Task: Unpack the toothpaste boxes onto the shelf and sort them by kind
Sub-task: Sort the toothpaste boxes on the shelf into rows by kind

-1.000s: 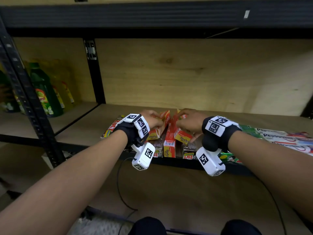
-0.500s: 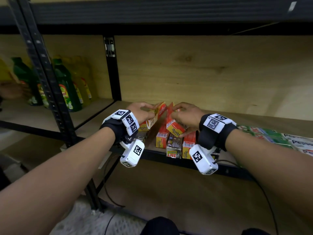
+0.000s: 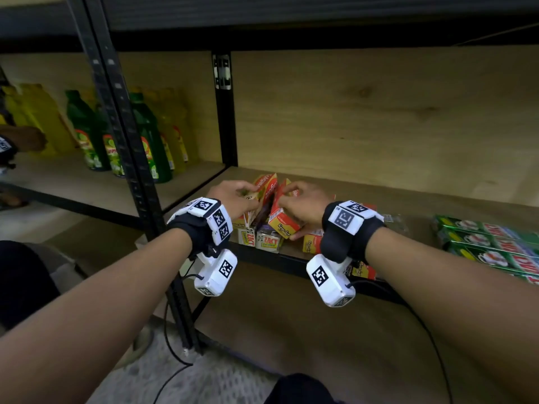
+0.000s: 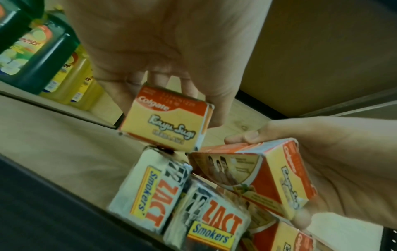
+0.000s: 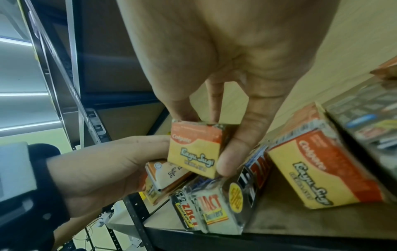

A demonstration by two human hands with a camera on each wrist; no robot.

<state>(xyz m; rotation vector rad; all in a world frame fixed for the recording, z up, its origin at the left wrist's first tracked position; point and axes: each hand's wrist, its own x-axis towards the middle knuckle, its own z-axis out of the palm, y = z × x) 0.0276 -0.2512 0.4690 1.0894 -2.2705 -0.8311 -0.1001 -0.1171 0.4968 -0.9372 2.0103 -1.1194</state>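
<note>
Both hands are over a pile of toothpaste boxes at the front left of the wooden shelf [image 3: 414, 199]. My left hand [image 3: 236, 196] grips an orange-and-yellow Colgate box [image 3: 266, 186] by its end and holds it tilted up; it shows as "Kayu Sugi" [image 4: 165, 118] in the left wrist view. My right hand [image 3: 302, 204] pinches a second Colgate box [image 3: 282, 224] between thumb and fingers, also seen in the right wrist view [image 5: 194, 151]. Beneath them lie two white Zact Smokers boxes [image 3: 256, 240], and the right wrist view shows another Colgate box [image 5: 322, 169] flat on the shelf.
Green Zact boxes [image 3: 490, 243] lie in a row at the right of the shelf. Green and yellow dish-soap bottles [image 3: 148, 141] stand in the neighbouring bay, behind the black upright post [image 3: 116, 112]. Another person's hand [image 3: 26, 139] shows at the far left.
Both hands keep hold of the same two Colgate boxes in nearly the same pose. The head view has swung left, so more of the bottle bay shows.
</note>
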